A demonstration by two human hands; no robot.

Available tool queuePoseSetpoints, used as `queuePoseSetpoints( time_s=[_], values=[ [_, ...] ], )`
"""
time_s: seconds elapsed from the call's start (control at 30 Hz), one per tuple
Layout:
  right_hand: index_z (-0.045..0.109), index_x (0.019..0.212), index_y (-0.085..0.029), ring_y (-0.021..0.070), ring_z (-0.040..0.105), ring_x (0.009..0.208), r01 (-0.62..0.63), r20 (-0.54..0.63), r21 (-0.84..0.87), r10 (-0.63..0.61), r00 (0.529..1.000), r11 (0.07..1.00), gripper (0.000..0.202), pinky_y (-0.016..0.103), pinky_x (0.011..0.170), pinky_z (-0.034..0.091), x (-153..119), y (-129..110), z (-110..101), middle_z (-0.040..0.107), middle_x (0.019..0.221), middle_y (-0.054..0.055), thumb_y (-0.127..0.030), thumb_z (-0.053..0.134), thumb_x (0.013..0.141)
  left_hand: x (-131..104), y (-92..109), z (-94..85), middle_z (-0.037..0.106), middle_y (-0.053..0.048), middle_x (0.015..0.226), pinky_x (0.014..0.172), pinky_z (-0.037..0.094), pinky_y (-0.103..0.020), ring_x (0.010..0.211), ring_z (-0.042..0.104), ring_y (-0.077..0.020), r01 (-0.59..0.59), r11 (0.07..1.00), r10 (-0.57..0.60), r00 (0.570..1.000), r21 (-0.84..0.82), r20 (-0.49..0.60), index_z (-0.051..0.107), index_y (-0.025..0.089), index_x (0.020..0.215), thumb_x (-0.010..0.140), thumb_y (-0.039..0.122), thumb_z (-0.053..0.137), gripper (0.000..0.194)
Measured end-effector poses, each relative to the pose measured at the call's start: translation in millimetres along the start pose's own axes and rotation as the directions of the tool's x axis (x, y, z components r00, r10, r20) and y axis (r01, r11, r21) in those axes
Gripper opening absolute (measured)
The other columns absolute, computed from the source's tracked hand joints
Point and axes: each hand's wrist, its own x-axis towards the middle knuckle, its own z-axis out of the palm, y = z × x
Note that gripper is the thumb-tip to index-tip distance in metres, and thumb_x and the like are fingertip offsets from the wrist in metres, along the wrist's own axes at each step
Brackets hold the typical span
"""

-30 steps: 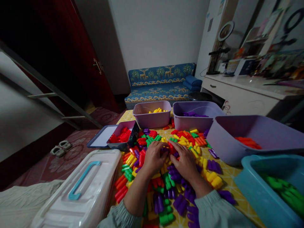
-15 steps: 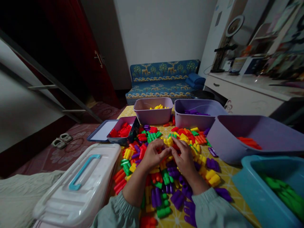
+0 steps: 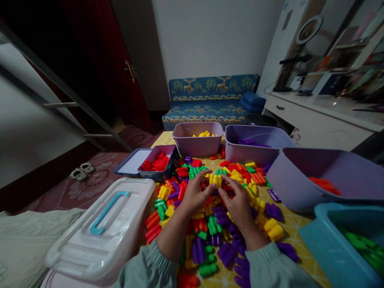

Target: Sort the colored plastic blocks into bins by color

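Between my two hands, above the middle of a mixed pile, is a yellow plastic piece [image 3: 215, 180]. My left hand [image 3: 195, 195] has its fingers and thumb round the left side of it. On its right side, the fingertips of my right hand [image 3: 237, 200] grip the same piece. Red, green, purple and yellow pieces lie loose under and around both hands, among them a purple piece [image 3: 198, 250] and a green piece [image 3: 208, 270] near the front.
At the back stand a bin with yellow pieces [image 3: 198, 147] and a bin with purple ones [image 3: 252, 154]. To the right are a larger purple bin [image 3: 288, 180] and a teal bin [image 3: 333, 240]. A box of red pieces [image 3: 153, 175] and a lidded clear box [image 3: 120, 224] are left.
The view has shifted slightly, moving the scene a little sideways. My fingers have parted somewhat, and the yellow piece between them now shows more clearly.
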Motion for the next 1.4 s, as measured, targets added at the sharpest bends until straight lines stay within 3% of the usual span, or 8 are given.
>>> queuePoseSetpoints(
  time_s=[0.17,0.33,0.53,0.7,0.83,1.17,1.4],
  values=[
    [0.062,0.12,-0.022,0.0241,0.062,0.104,0.047,0.004,-0.009,-0.047,0.999,0.999,0.037,0.041,0.091,0.051,0,0,0,0.066,0.114,0.009,-0.021,0.061,0.084,1,-2,-0.8,0.069,-0.008,0.116,0.094,0.048,-0.034,0.104,0.063,-0.0231,-0.061,0.994,0.057,0.997,0.085,0.047,0.059,0.017,0.127,0.085,0.03,0.06,0.044],
    [0.063,0.119,-0.022,0.0239,0.062,0.102,0.065,0.009,-0.014,-0.065,0.998,0.998,0.035,0.041,0.09,0.052,-1,2,0,0.067,0.111,0.009,-0.022,0.061,0.084,2,-8,0.6,0.068,-0.008,0.118,0.098,0.046,-0.036,0.109,0.062,-0.0249,-0.104,0.986,0.094,0.993,0.134,0.077,0.06,0.017,0.127,0.086,0.034,0.061,0.044],
    [0.066,0.105,-0.019,0.0246,0.061,0.099,0.128,-0.013,-0.053,-0.129,0.992,0.99,0.021,0.044,0.09,0.051,0,4,3,0.068,0.103,0.01,-0.027,0.063,0.085,2,-4,-0.7,0.069,-0.007,0.113,0.098,0.046,-0.036,0.103,0.063,-0.0237,-0.097,0.982,0.084,0.993,0.164,0.084,0.064,0.017,0.118,0.087,0.029,0.057,0.034],
    [0.066,0.099,-0.02,0.0237,0.06,0.098,0.148,0.03,-0.064,-0.147,0.989,0.987,0.015,0.043,0.09,0.05,2,1,2,0.068,0.102,0.009,-0.027,0.062,0.087,2,-2,-1.4,0.068,-0.008,0.114,0.097,0.045,-0.033,0.105,0.061,-0.0228,-0.109,0.985,0.098,0.991,0.136,0.087,0.061,0.016,0.117,0.088,0.024,0.052,0.032],
    [0.066,0.092,-0.02,0.0231,0.059,0.099,0.165,0.055,-0.061,-0.162,0.985,0.984,0.009,0.041,0.09,0.05,2,-1,2,0.067,0.101,0.008,-0.027,0.062,0.087,2,0,-1.7,0.069,-0.007,0.103,0.09,0.047,-0.031,0.096,0.062,-0.021,-0.145,0.98,0.132,0.986,0.137,0.101,0.062,0.016,0.109,0.088,0.021,0.047,0.026],
    [0.066,0.091,-0.021,0.0227,0.059,0.099,0.135,0.067,-0.033,-0.133,0.989,0.99,0.008,0.04,0.091,0.049,2,-2,2,0.066,0.1,0.007,-0.026,0.063,0.086,2,2,-1.4,0.062,-0.002,0.084,0.073,0.043,-0.025,0.077,0.056,-0.0161,-0.155,0.966,0.135,0.985,0.207,0.11,0.055,0.018,0.089,0.085,0.014,0.045,0.011],
    [0.067,0.091,-0.022,0.0236,0.06,0.099,0.121,0.071,-0.019,-0.119,0.99,0.993,0.009,0.041,0.09,0.05,1,-2,2,0.067,0.099,0.008,-0.027,0.062,0.086,2,0,-1.0,0.062,-0.003,0.086,0.072,0.042,-0.025,0.078,0.056,-0.0164,-0.145,0.965,0.122,0.985,0.217,0.119,0.054,0.018,0.095,0.086,0.016,0.045,0.013]
  ],
)
